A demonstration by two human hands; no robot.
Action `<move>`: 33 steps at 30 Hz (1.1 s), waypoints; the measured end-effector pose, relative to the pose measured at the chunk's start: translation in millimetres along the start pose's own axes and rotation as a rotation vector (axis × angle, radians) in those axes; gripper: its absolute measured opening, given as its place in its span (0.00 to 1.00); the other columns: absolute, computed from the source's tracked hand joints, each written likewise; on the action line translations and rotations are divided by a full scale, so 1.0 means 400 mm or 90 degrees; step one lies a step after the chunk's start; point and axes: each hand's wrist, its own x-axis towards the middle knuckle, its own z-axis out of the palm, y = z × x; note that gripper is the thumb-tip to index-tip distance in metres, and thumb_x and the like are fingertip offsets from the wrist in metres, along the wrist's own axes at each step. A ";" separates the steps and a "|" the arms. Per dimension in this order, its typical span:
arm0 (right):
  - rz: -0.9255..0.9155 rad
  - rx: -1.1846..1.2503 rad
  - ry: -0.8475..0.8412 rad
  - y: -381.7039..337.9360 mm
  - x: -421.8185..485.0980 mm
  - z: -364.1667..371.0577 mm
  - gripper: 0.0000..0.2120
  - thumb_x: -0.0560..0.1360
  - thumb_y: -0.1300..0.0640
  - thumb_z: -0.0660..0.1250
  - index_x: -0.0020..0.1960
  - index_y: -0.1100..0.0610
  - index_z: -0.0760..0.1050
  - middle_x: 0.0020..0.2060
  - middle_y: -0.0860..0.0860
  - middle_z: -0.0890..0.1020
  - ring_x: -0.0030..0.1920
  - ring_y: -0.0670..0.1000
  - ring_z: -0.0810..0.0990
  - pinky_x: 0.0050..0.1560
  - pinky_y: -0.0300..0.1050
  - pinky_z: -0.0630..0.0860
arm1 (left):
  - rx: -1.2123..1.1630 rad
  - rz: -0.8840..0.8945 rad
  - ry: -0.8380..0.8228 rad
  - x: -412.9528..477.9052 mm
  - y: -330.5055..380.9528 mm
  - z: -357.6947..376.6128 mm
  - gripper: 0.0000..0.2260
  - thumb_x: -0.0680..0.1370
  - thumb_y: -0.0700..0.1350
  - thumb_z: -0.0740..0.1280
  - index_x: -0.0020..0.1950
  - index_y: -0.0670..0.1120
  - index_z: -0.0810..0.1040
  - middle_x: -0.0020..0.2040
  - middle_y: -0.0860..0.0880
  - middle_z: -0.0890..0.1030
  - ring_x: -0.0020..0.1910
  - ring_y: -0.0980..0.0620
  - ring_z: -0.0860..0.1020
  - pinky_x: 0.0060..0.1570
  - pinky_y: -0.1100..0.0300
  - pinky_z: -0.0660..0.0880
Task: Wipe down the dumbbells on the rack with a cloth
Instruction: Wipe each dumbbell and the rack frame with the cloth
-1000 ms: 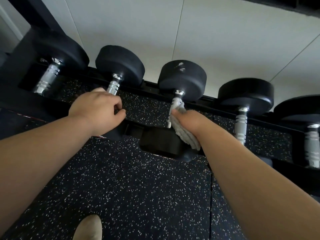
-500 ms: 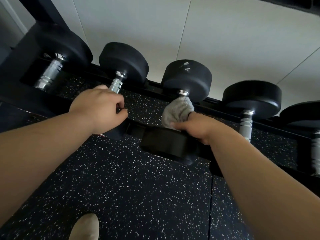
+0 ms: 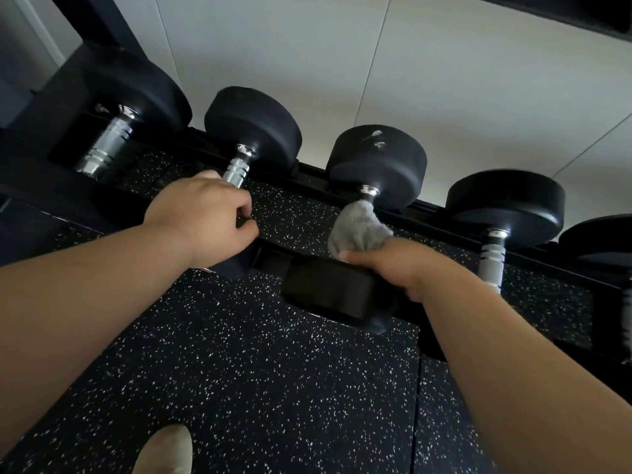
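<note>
Right hand [image 3: 400,265]: grip closed round a crumpled grey terry cloth [image 3: 355,229].
Cloth: wrapped over the chrome handle of the black rubber-headed third dumbbell [image 3: 376,162], at the handle's far end, touching the collar.
Third dumbbell: cradled mid-row on the black steel rack [image 3: 434,210].
Left hand [image 3: 201,213]: grip curled round the near handle of the second dumbbell [image 3: 253,128], just left.
Method, advised: keep the cloth fully encircling the handle. Twist while drawing it toward the near head, so the knurling is cleaned all round. Then wipe both heads.
</note>
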 end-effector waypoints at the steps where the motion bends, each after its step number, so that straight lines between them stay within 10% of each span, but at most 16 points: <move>1: 0.001 -0.012 -0.021 0.007 -0.010 0.001 0.21 0.67 0.38 0.80 0.49 0.51 0.81 0.46 0.50 0.87 0.50 0.54 0.86 0.60 0.53 0.80 | 0.003 -0.001 -0.002 -0.001 0.003 -0.001 0.12 0.76 0.62 0.63 0.50 0.59 0.81 0.48 0.57 0.80 0.59 0.54 0.74 0.49 0.54 0.73; 6: -0.070 0.023 0.130 -0.062 0.019 -0.001 0.25 0.80 0.36 0.66 0.61 0.56 0.81 0.52 0.59 0.85 0.53 0.63 0.84 0.58 0.55 0.80 | 0.009 0.003 -0.006 -0.001 0.009 -0.007 0.11 0.76 0.61 0.64 0.50 0.58 0.81 0.49 0.56 0.81 0.59 0.53 0.74 0.50 0.53 0.75; 11: -0.063 -0.009 0.133 -0.043 0.029 0.002 0.35 0.71 0.29 0.66 0.61 0.58 0.80 0.51 0.55 0.85 0.53 0.58 0.83 0.61 0.54 0.79 | 0.007 -0.005 -0.006 -0.002 0.004 -0.006 0.13 0.74 0.63 0.62 0.50 0.60 0.81 0.49 0.56 0.80 0.58 0.52 0.75 0.49 0.52 0.77; 14: -0.073 -0.146 0.109 -0.001 -0.019 -0.040 0.17 0.78 0.42 0.67 0.55 0.56 0.81 0.49 0.54 0.84 0.51 0.57 0.82 0.55 0.50 0.79 | 0.005 -0.005 -0.007 -0.002 0.003 -0.005 0.15 0.73 0.65 0.59 0.50 0.60 0.81 0.49 0.56 0.80 0.57 0.52 0.76 0.48 0.52 0.77; 21: -0.081 0.275 0.346 0.007 -0.029 -0.130 0.18 0.80 0.40 0.62 0.50 0.55 0.79 0.36 0.52 0.81 0.41 0.54 0.79 0.46 0.49 0.75 | 0.005 0.002 -0.005 -0.003 0.006 -0.008 0.15 0.74 0.64 0.60 0.51 0.59 0.81 0.49 0.56 0.81 0.56 0.53 0.76 0.47 0.52 0.78; 25: -0.147 0.182 0.286 -0.053 -0.017 -0.139 0.30 0.83 0.37 0.52 0.75 0.56 0.71 0.52 0.52 0.82 0.53 0.53 0.80 0.62 0.46 0.71 | 0.002 0.004 0.025 -0.009 0.014 -0.013 0.10 0.75 0.59 0.69 0.50 0.56 0.84 0.45 0.55 0.81 0.50 0.54 0.75 0.43 0.53 0.78; 28: -0.132 0.045 0.262 -0.101 0.005 -0.150 0.29 0.87 0.43 0.42 0.81 0.58 0.60 0.61 0.60 0.79 0.57 0.55 0.77 0.58 0.44 0.64 | 0.024 0.020 0.034 -0.011 0.015 -0.012 0.09 0.75 0.57 0.71 0.49 0.55 0.85 0.43 0.57 0.83 0.53 0.53 0.76 0.42 0.55 0.74; 33: -0.377 -0.141 0.331 -0.163 0.024 -0.125 0.35 0.84 0.36 0.40 0.83 0.54 0.58 0.81 0.54 0.61 0.82 0.55 0.53 0.82 0.57 0.49 | 0.019 0.020 0.029 -0.007 0.009 -0.007 0.08 0.75 0.58 0.68 0.50 0.57 0.83 0.45 0.58 0.82 0.54 0.55 0.75 0.43 0.55 0.75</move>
